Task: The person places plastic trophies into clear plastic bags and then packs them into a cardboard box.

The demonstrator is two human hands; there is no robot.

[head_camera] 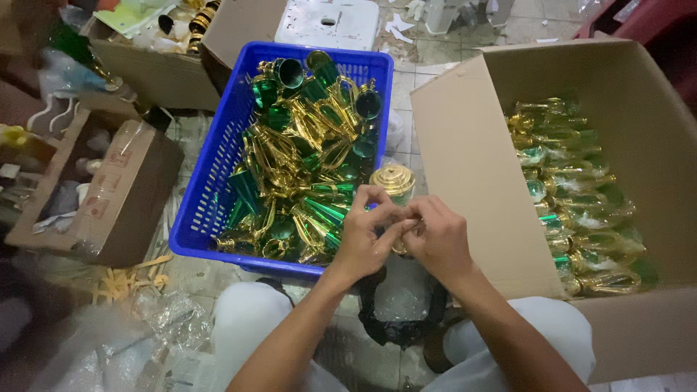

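Note:
My left hand (367,236) and my right hand (435,236) meet over my lap, fingers pinched together on a small gold piece (399,247) that is mostly hidden between them. Just beyond my fingers stands a gold domed cap (393,180). Left of my hands is a blue plastic crate (210,174) heaped with green and gold trophy cups (305,152). To the right, a large open cardboard box (472,167) holds rows of green and gold cups wrapped in clear plastic (581,210).
A smaller open cardboard box (109,196) sits at the left, another (160,69) behind the crate. A white plastic stool (327,22) stands at the back. Clear plastic bags (145,319) and wood scraps litter the tiled floor. My knees (247,312) frame a dark object below my hands.

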